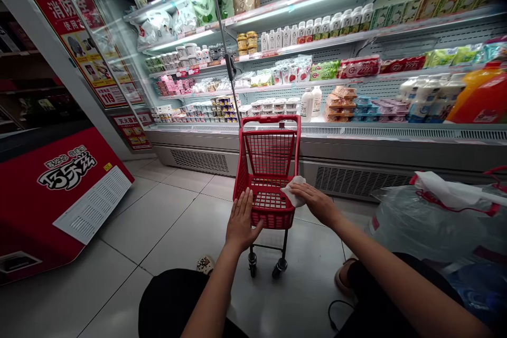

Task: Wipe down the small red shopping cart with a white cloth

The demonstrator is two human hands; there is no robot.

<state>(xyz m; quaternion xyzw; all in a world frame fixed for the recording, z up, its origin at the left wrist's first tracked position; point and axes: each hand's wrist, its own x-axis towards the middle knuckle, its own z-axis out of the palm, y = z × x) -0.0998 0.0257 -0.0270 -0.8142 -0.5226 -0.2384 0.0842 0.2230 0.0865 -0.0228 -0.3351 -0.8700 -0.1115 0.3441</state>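
Note:
A small red shopping cart (273, 217) stands on its wheels in front of me, its basket facing up. My left hand (240, 222) lies against the near left side of the basket, fingers stretched out and holding nothing. In my right hand (312, 199) is a crumpled white cloth (292, 191), pressed to the right rim of the basket. The fingers of that hand lie over the cloth. Through the basket's grid the pale floor shows.
Behind the cart runs a lit refrigerated shelf (273, 140) with bottles, cups and packets. A red freezer chest (31, 211) stands at left. On the right are large clear water bottles (428, 222) in plastic wrapping. A black cable (332, 317) lies near my right foot.

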